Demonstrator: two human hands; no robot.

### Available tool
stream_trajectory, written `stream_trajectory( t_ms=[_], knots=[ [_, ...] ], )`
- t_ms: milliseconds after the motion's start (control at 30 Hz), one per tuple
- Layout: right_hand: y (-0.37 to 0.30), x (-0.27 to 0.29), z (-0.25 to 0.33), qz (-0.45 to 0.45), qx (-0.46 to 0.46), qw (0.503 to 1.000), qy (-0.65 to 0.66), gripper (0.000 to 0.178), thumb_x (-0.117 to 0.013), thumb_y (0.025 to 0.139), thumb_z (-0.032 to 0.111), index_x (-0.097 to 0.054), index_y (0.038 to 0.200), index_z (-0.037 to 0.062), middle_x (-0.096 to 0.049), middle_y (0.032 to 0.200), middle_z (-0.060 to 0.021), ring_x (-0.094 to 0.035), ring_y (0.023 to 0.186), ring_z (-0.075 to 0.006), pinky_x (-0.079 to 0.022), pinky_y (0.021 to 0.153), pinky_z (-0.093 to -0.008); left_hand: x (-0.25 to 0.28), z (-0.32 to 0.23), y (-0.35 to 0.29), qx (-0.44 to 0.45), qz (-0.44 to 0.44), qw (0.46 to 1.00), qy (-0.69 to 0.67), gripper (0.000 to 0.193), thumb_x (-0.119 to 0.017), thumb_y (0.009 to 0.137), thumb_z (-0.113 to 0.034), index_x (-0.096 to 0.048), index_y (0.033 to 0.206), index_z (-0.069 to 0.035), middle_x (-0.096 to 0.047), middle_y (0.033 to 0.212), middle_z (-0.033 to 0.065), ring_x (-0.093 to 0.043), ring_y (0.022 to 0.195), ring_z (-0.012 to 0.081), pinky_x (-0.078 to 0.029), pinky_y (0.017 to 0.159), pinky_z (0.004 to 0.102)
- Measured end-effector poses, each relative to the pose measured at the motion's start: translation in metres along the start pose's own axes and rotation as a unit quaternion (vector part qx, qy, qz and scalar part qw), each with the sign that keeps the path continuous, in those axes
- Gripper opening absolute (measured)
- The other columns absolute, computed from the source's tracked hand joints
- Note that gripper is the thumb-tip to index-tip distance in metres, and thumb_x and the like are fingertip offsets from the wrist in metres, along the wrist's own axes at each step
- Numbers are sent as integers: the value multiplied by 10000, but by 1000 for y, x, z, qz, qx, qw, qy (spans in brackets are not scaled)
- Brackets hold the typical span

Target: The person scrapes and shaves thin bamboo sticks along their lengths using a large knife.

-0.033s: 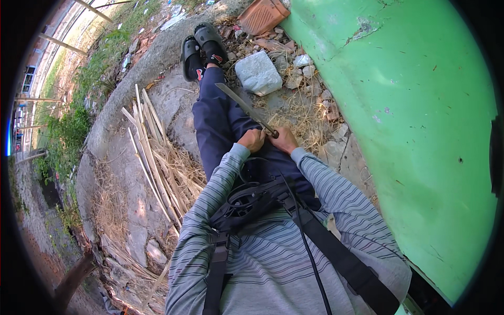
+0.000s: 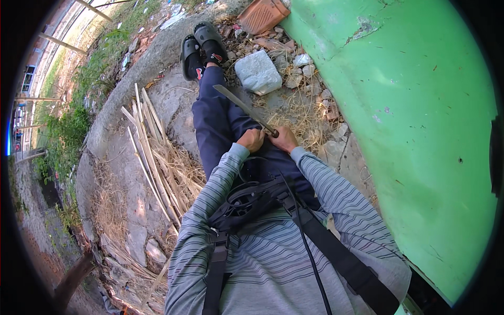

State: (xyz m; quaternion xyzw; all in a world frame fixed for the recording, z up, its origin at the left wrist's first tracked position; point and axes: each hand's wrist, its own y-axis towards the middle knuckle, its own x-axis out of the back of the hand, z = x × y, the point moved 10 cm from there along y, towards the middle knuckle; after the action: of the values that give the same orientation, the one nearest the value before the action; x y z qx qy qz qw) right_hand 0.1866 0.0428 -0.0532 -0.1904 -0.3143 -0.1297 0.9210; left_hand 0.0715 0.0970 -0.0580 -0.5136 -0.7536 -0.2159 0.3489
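Observation:
My right hand point(image 2: 285, 139) is wrapped round the handle of a long knife point(image 2: 240, 105) over my lap. Its narrow blade slants up and to the left across my legs, past the knees. Close beside the handle, my left hand point(image 2: 252, 139) is closed, with its fingers curled in; whatever it may hold is hidden. On the ground left of my legs lies a loose pile of split pale wooden strips point(image 2: 149, 149), with thin shavings point(image 2: 184, 163) next to it.
A whitish stone block point(image 2: 258, 72) lies right of my shoes, near rubble and a broken orange hollow brick point(image 2: 263, 16). A large green panel point(image 2: 409, 115) fills the right side. At left, a curved concrete kerb point(image 2: 118, 97) borders plants point(image 2: 71, 123). Dry shavings litter the ground.
The knife's tip has shifted very slightly left. Both hands stay almost in the same place.

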Motion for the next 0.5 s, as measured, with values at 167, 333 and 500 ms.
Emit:
stream_trajectory(
  t_ms=[167,333,500],
  knots=[
    [13,6,-30,-6,-76,997,-15,296,-741,839,337,-755,948,63,-710,819,-219,-701,790,-400,-543,723,-475,6,-9,3,-3,-22,1000,-1,223,-514,1014,-146,-605,918,33,-599,694,266,-643,652,446,-505,578,518],
    [3,-3,0,-9,9,1000,-17,327,-735,831,336,-732,894,15,-699,795,-232,-693,753,-404,-535,703,-478,-5,13,-6,28,27,999,-14,218,-507,1007,-140,-597,914,35,-598,711,263,-646,668,454,-513,606,522],
    [13,-1,-3,-38,2,999,-22,372,-743,816,330,-700,828,-40,-677,744,-246,-686,704,-403,-522,667,-477,3,12,-12,-8,3,999,35,293,-470,1030,-181,-597,903,50,-621,768,283,-658,741,470,-517,656,526]
  ],
)
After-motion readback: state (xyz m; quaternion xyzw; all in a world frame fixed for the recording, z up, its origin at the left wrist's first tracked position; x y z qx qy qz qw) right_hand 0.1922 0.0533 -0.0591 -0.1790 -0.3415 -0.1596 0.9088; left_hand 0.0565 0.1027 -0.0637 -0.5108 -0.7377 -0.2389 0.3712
